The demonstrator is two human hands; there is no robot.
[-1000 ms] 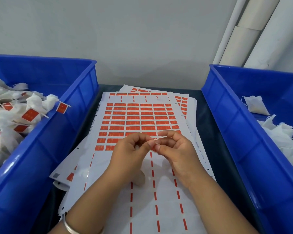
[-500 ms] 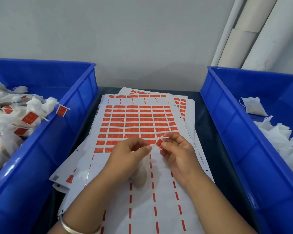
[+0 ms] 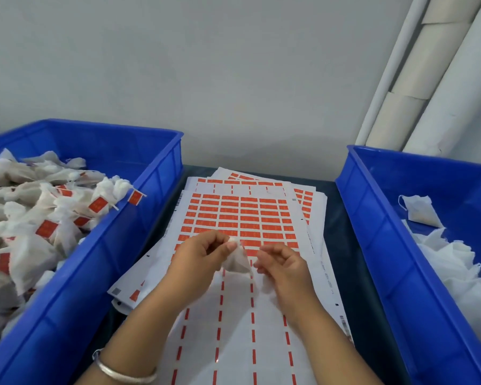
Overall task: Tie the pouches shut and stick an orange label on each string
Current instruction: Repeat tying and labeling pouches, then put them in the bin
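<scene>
A small white pouch (image 3: 236, 261) hangs over the label sheets. My left hand (image 3: 203, 255) pinches it at its gathered top. My right hand (image 3: 282, 263) hovers just to the right of the pouch, fingers loosely curled, with nothing visible in them. The orange label that was on the string is out of sight. Under both hands lies a sheet of orange labels (image 3: 242, 218); its near part is peeled down to thin orange strips. Tied pouches with orange labels (image 3: 47, 218) fill the left blue bin (image 3: 161, 173). Unlabelled white pouches (image 3: 450, 259) lie in the right blue bin (image 3: 372, 218).
More label sheets (image 3: 308, 195) are stacked under the top one on a dark table (image 3: 342, 245) between the two bins. A grey wall stands behind. White tubes (image 3: 428, 70) lean in the back right corner.
My right hand has let go of the orange label on the string and moved slightly right. My left hand has lifted the pouch, which now hangs in view between the hands.
</scene>
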